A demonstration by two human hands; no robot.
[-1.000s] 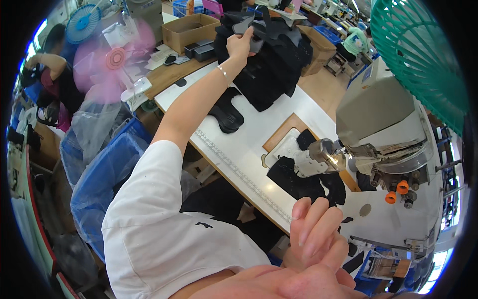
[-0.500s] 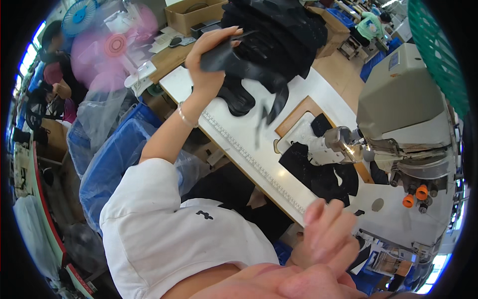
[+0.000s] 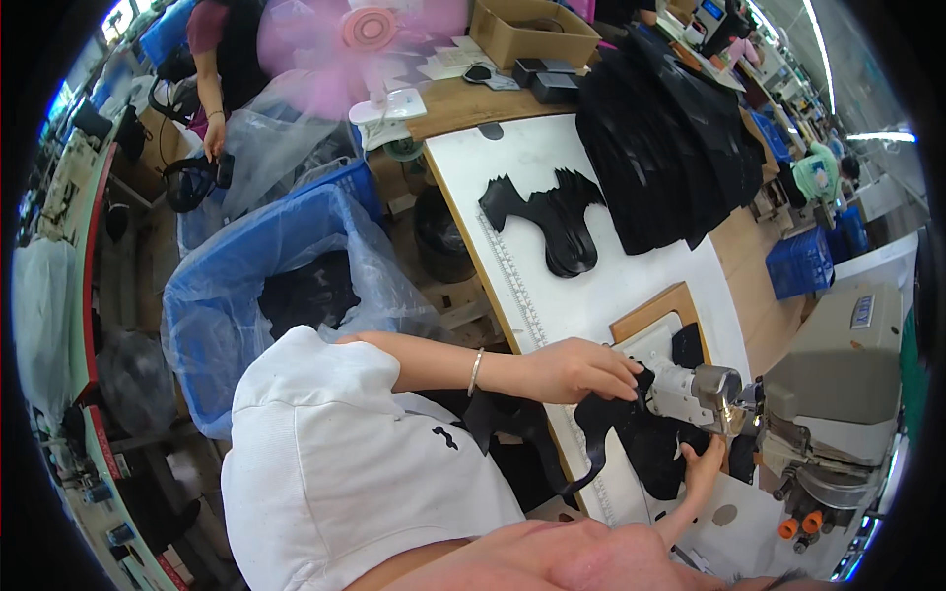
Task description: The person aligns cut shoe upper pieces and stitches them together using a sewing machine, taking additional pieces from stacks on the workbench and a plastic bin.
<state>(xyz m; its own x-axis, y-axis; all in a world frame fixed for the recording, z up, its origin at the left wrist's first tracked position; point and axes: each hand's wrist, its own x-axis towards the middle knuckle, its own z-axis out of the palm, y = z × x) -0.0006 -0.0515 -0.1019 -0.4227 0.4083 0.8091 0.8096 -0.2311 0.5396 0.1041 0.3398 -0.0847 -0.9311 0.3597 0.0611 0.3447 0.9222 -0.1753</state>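
My left hand (image 3: 588,371) is closed on a limp, curved black cut piece (image 3: 598,426) beside the sewing machine's head (image 3: 711,396). Part of that piece hangs over the table edge. Lower right of the needle area, my right hand (image 3: 702,471) has its thumb and a finger spread at the edge of a black piece (image 3: 650,455) lying under the machine head. How firmly it touches is hard to make out. A stack of black cut pieces (image 3: 554,222) lies on the white table (image 3: 463,158), and a taller pile of black material (image 3: 660,148) stands beyond it.
A blue bin (image 3: 222,281) lined with clear plastic stands left of the table, black material inside. At the back are a pink fan (image 3: 367,30) and a cardboard box (image 3: 532,32). The machine's beige body (image 3: 838,345) rises at the right. Another person's hand (image 3: 214,138) is at the far left.
My left hand has come down from the far pile to the machine with a black piece. My right hand has moved forward to the material by the needle area. The view has shifted.
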